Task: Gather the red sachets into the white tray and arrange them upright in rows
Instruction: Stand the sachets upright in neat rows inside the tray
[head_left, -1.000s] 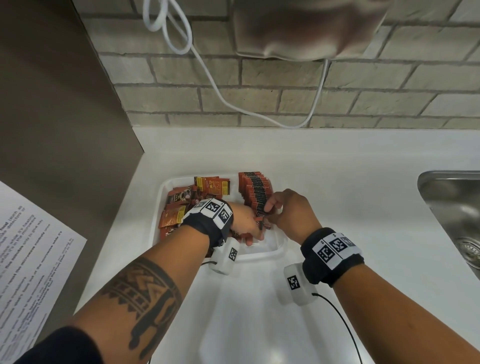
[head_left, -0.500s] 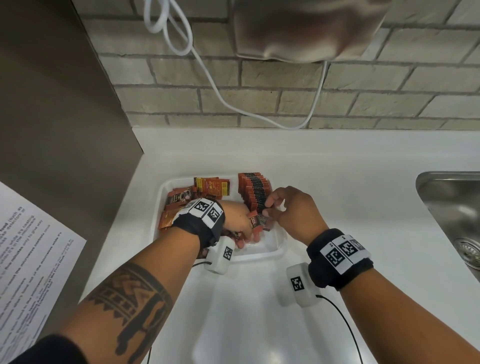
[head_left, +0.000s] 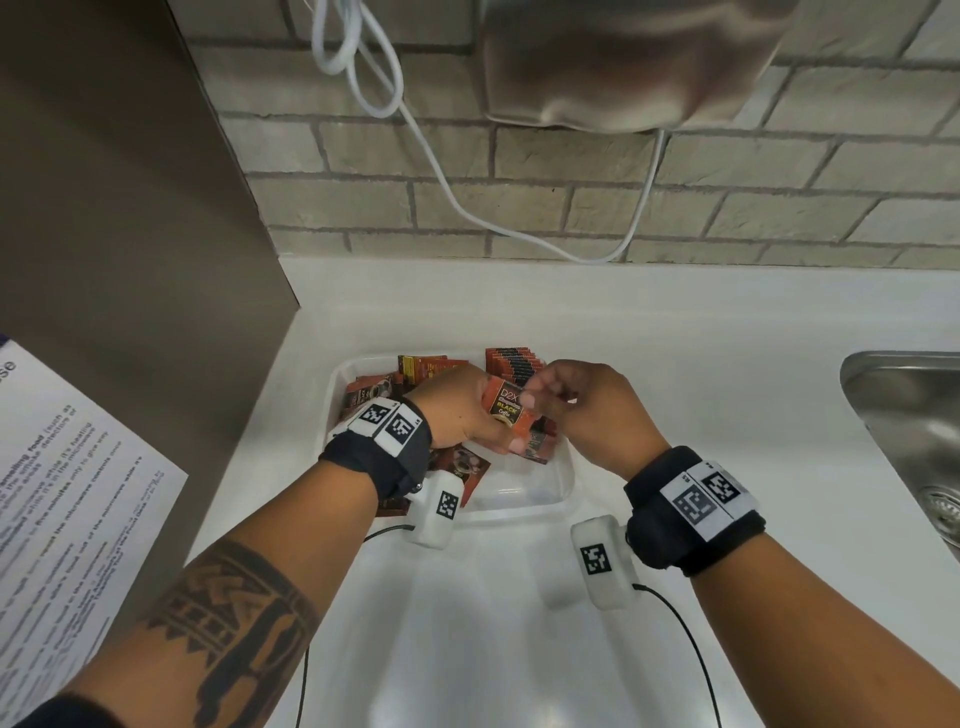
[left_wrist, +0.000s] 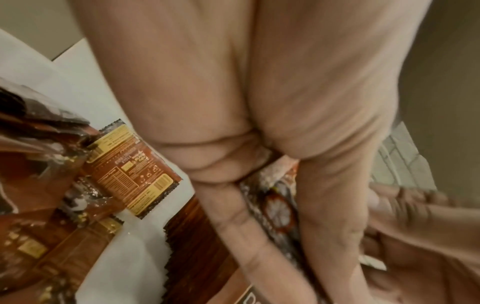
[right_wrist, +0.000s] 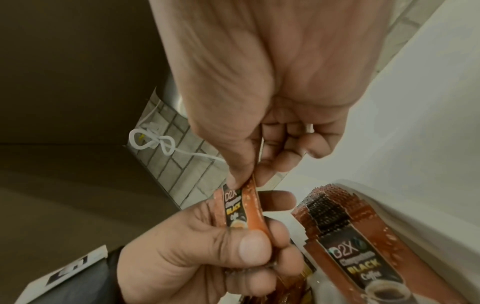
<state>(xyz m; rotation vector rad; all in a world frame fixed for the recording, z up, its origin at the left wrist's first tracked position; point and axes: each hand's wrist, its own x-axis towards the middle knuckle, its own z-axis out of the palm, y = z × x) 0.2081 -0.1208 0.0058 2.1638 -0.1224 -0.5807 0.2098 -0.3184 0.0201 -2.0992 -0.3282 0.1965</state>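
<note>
A white tray (head_left: 521, 503) sits on the counter. An upright row of red sachets (head_left: 513, 364) stands at its far right, and loose red sachets (head_left: 371, 391) lie in a heap at its left. My left hand (head_left: 496, 434) grips a small bundle of sachets (head_left: 505, 408) just above the tray. My right hand (head_left: 540, 391) pinches the top edge of the front sachet with thumb and forefinger. The right wrist view shows that pinched sachet (right_wrist: 240, 207), my left hand (right_wrist: 207, 259) curled round the bundle, and the row (right_wrist: 335, 218) beside them.
A steel sink (head_left: 914, 421) is set into the counter at the right. A printed sheet (head_left: 62, 519) lies at the left beside a brown side panel. A white cable (head_left: 457, 208) hangs on the brick wall under a wall-mounted appliance (head_left: 623, 62).
My left hand has risen from the tray floor with the bundle, turning its printed face up. My right hand has shifted to the bundle's top edge.
</note>
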